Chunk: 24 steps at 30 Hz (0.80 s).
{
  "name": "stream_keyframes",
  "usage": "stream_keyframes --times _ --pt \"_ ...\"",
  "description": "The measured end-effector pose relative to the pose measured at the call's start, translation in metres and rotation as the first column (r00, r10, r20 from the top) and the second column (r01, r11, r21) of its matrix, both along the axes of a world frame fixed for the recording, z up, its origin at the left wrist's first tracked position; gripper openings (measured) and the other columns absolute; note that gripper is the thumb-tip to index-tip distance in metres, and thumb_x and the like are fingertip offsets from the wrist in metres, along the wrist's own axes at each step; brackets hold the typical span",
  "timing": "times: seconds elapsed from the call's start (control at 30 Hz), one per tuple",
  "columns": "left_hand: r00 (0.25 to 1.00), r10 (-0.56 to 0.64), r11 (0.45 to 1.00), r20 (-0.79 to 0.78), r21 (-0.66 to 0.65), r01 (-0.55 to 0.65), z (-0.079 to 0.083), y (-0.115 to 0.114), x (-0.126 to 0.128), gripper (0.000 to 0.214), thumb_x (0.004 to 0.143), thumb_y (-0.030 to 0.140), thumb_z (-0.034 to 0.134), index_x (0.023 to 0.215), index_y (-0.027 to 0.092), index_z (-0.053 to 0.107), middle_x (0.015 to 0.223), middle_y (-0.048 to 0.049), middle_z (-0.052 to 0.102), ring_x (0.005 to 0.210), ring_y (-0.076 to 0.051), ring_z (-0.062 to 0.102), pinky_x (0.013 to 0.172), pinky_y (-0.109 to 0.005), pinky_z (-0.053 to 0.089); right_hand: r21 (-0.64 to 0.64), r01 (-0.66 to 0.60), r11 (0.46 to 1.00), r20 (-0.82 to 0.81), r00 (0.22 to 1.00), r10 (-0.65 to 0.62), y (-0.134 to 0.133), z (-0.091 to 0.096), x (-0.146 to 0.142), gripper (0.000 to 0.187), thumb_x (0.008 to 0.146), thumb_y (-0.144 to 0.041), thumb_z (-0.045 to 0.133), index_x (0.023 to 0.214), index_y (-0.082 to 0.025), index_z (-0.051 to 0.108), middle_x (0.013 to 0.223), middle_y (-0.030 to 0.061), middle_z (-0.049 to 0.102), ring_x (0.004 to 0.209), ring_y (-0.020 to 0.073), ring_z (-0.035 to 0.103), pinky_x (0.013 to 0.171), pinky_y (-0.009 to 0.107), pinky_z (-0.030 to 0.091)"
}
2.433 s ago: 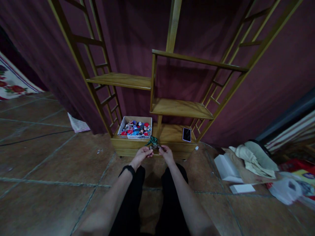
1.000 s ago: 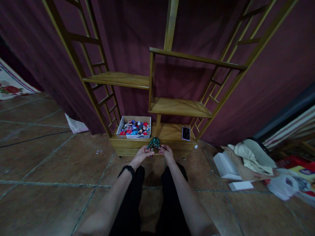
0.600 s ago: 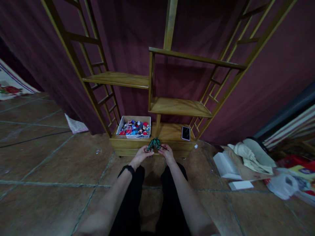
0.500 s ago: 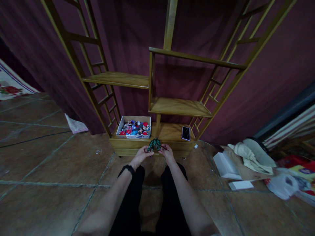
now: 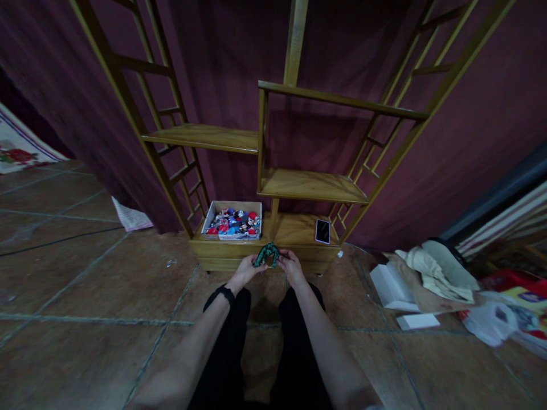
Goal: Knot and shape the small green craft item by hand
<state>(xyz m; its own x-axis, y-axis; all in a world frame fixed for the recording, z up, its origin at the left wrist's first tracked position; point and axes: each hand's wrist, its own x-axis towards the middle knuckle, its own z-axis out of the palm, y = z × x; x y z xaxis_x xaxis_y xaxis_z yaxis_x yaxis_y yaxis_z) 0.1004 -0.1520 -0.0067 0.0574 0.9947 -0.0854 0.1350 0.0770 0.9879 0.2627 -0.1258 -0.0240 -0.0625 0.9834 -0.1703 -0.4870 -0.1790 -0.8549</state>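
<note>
Between my two hands is a small dark green figure (image 5: 268, 252), its body bent in an arch. My left hand (image 5: 245, 271) pinches its left end, and my right hand (image 5: 291, 266) has its fingers closed on the other end. The figure is held in front of the lower edge of a wooden shelf unit (image 5: 222, 249). A shallow cardboard box (image 5: 235, 237) stands on the unit's base to the upper left of my hands, full of several small red, blue and white figures (image 5: 233, 222).
A phone (image 5: 323, 232) lies on the base at the right. Shelf boards (image 5: 314, 185) stand at staggered heights above. On the tiled floor to the right are a white box (image 5: 392, 287), a flat white box (image 5: 417, 322), cloth (image 5: 444, 279) and a plastic bag (image 5: 491, 323).
The green figure has turned a little between my fingers, and its arched shape shows more clearly. Both hands have stayed almost in place.
</note>
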Motion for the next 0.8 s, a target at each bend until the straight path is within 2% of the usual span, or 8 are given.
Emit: stream_keyframes --times 0.13,0.2,0.33,0.43,0.5,0.57,0.8 --pt "0.981 0.07 0.987 -0.18 0.155 -0.042 -0.001 -0.003 0.002 0.024 0.058 0.03 0.069 0.073 0.016 0.057 0.062 0.001 0.056 0.057 -0.012 0.05 0.056 -0.022 0.037 -0.019 -0.007 1.0 -0.023 1.0 0.007 -0.001 0.001 0.002 0.019 0.057 -0.016 0.06 0.075 -0.019 0.056 0.069 -0.0022 0.059 0.067 0.0112 0.058 0.071 0.028 0.049" --pt "0.938 0.092 0.973 -0.335 0.229 -0.014 0.002 -0.009 0.004 0.02 0.064 0.03 0.065 0.078 0.018 0.057 0.069 -0.0005 0.058 0.065 -0.014 0.053 0.061 -0.023 0.038 -0.046 -0.003 0.999 -0.025 1.0 0.002 0.0 0.001 0.003 0.016 0.057 -0.016 0.059 0.073 -0.019 0.057 0.067 -0.0025 0.059 0.065 0.011 0.057 0.067 0.025 0.048" --pt "0.75 0.099 0.955 -0.654 0.275 0.114 0.015 -0.023 0.008 0.016 0.076 0.026 0.052 0.091 0.02 0.054 0.087 -0.0041 0.06 0.083 -0.017 0.054 0.074 -0.026 0.038 -0.066 0.013 0.998 -0.066 0.998 -0.018 0.001 0.001 0.004 0.012 0.057 -0.017 0.06 0.069 -0.019 0.06 0.068 -0.0028 0.063 0.063 0.0107 0.057 0.059 0.021 0.045" --pt "0.588 0.129 0.919 -0.799 0.319 0.231 0.022 -0.031 0.01 0.02 0.076 0.017 0.048 0.096 0.019 0.051 0.096 -0.0073 0.058 0.091 -0.019 0.052 0.08 -0.03 0.036 -0.034 0.008 0.999 -0.079 0.997 -0.011 0.001 0.004 0.005 0.008 0.059 -0.017 0.06 0.066 -0.019 0.062 0.069 -0.0026 0.065 0.065 0.0116 0.057 0.059 0.021 0.044" --pt "0.5 0.157 0.892 -0.852 0.339 0.298 0.024 -0.034 0.01 0.027 0.073 0.011 0.048 0.099 0.018 0.051 0.096 -0.0088 0.057 0.093 -0.021 0.051 0.083 -0.032 0.035 -0.017 -0.016 1.0 -0.073 0.997 0.015 0.0 0.006 0.006 0.008 0.06 -0.017 0.06 0.067 -0.02 0.063 0.07 -0.0023 0.065 0.068 0.0123 0.058 0.062 0.022 0.044" --pt "0.443 0.172 0.867 -0.88 0.349 0.355 0.024 -0.037 0.01 0.03 0.071 0.008 0.048 0.099 0.017 0.051 0.095 -0.0094 0.057 0.093 -0.021 0.05 0.083 -0.034 0.034 -0.011 -0.043 0.999 -0.063 0.997 0.042 0.0 0.007 0.008 0.01 0.06 -0.016 0.059 0.069 -0.02 0.063 0.072 -0.002 0.066 0.07 0.013 0.058 0.065 0.023 0.044" --pt "0.36 0.214 0.785 -0.908 0.379 0.49 0.022 -0.043 0.012 0.02 0.082 0.014 0.04 0.098 0.016 0.051 0.094 -0.0087 0.055 0.09 -0.019 0.049 0.082 -0.033 0.033 0.017 -0.186 0.982 -0.053 0.981 0.187 -0.004 0.011 0.008 0.014 0.064 -0.019 0.056 0.077 -0.02 0.06 0.078 -0.0008 0.065 0.074 0.0153 0.06 0.072 0.029 0.046"
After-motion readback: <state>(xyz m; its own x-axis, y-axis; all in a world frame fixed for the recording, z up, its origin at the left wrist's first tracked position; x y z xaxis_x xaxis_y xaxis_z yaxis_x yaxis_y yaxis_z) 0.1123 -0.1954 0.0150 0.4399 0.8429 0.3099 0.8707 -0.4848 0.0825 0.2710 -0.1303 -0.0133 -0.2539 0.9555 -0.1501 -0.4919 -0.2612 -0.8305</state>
